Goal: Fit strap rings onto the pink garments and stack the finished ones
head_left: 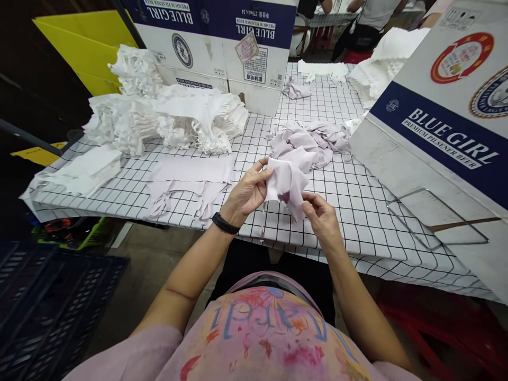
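Observation:
Both my hands hold one pale lilac fabric piece above the front edge of the checked table. My left hand, with a black band on its wrist, pinches the piece's left side. My right hand grips its lower right corner. Just behind the piece lies a loose heap of the same lilac fabric. Flat lilac pieces are stacked to the left of my hands.
White fabric piles lie at the back left. Blue Girl cartons stand at the back and right. A flat white stack sits far left. A dark crate is on the floor. Another person is beyond the table.

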Motion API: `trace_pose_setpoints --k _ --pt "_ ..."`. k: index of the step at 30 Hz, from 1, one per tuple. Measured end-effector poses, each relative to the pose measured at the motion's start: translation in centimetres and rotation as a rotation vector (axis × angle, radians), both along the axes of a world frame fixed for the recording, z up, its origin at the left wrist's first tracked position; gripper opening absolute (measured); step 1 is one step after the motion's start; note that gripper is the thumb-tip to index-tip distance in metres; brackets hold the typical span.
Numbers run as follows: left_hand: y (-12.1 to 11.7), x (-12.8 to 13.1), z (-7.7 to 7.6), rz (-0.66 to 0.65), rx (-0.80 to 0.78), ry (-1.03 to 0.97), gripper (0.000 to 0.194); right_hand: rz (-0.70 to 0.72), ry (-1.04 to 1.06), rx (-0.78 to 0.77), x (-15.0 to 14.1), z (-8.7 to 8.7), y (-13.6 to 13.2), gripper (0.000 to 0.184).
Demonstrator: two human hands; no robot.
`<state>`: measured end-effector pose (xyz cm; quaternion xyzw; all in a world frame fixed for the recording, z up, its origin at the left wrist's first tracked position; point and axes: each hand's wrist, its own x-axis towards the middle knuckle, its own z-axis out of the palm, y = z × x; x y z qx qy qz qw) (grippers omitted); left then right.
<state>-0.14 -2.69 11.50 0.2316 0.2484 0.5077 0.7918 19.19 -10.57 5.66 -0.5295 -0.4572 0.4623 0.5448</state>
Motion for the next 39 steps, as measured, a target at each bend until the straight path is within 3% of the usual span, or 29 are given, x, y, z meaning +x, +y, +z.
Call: trace_pose_setpoints --k 4,8,13,19,23,28,31,36,39 --pt "0.0 -0.5 0.0 0.012 0.046 0.011 0.023 0.106 0.245 -0.129 -0.3 1.3 1.5 0.042" --pt "0.4 -1.8 0.2 0.030 0.116 0.100 0.025 0.049 0.361 -0.107 0.6 3.6 2.8 0.037" --pt "1.0 -2.8 0.9 0.035 0.181 0.213 0.035 -0.042 0.216 0.050 2.2 6.0 4.1 0.036" --pt "1.1 -2.8 1.2 0.097 0.158 0.282 0.042 -0.039 0.033 0.157 2.7 6.9 5.0 0.031" --pt "1.1 -3.2 1.4 0.067 0.223 0.274 0.045 -0.024 0.024 0.213 2.6 8.1 4.9 0.025" --pt "0.8 -3.3 1.9 0.118 0.402 0.524 0.031 0.032 0.049 0.286 2.3 10.4 4.5 0.021" --pt "0.1 -2.3 3.1 0.224 0.593 0.775 0.021 0.096 0.011 0.298 1.8 11.0 4.6 0.025" --pt "-1.4 0.1 6.3 -0.056 0.823 0.703 0.048 0.232 -0.040 0.299 0.7 11.6 4.1 0.032" --pt "-1.7 0.9 7.5 -0.079 0.888 0.713 0.056 0.231 -0.074 0.374 0.3 12.4 3.2 0.036"
